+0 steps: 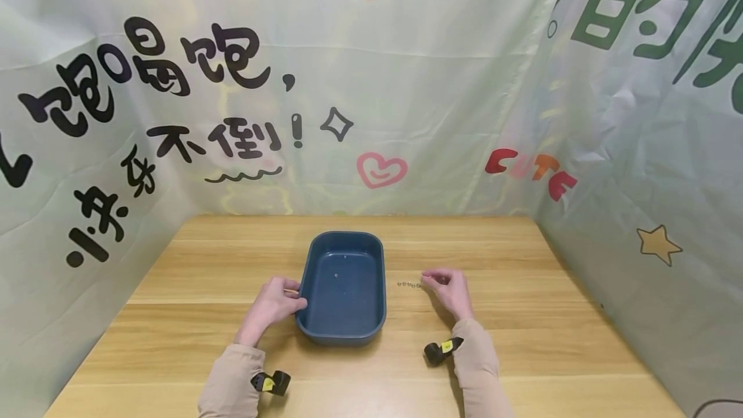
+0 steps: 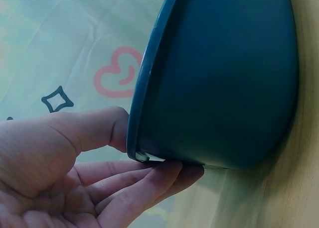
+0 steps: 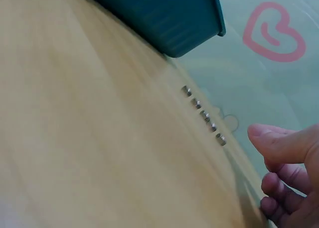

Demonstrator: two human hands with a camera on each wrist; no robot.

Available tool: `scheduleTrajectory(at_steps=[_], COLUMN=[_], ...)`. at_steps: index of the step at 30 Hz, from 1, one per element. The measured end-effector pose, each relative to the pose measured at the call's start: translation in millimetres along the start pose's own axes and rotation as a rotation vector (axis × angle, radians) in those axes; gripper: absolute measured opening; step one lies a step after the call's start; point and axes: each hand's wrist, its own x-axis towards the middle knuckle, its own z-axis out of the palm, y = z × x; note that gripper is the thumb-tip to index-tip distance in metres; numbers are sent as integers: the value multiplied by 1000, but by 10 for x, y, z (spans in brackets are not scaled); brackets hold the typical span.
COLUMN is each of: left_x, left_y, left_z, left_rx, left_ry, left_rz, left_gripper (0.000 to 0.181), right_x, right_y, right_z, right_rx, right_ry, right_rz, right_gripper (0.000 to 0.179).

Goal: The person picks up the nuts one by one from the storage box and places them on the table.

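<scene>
A deep blue rectangular basin stands on the table. My left hand grips its near left side, with the thumb over the rim and the fingers against the outer wall. To the right of the basin lies a short row of several small, shiny metal cylinders. My right hand is just beyond the row's right end, its thumb and fingers loosely bent and close together. In the right wrist view, nothing shows at its fingertips. A few tiny bright specks dot the basin floor.
The wooden table meets a printed cloth backdrop behind it and along both sides. Each sleeve carries a black wrist camera. A thin dark cord curves at the lower right corner.
</scene>
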Motion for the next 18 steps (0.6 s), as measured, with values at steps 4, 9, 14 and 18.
scheduleTrajectory(at_steps=[4,9,14,18], left_x=[-12,-30,-32,-24], left_y=[11,26,19,19], left_z=[-1,-10,-6,-2], left_rx=[6,24,29,34], left_ry=[0,-6,-5,-3], left_rz=[2,-7,-18,-23], left_gripper=[43,42,41,41], right_x=[-15,-34,-43,-53], right_y=[54,102,128,121], right_z=[10,40,72,78], right_rx=[-35,-77,-110,-127], right_ry=[5,-5,-5,0], right_rz=[-40,-79,-102,-116], right_gripper=[12,9,7,7])
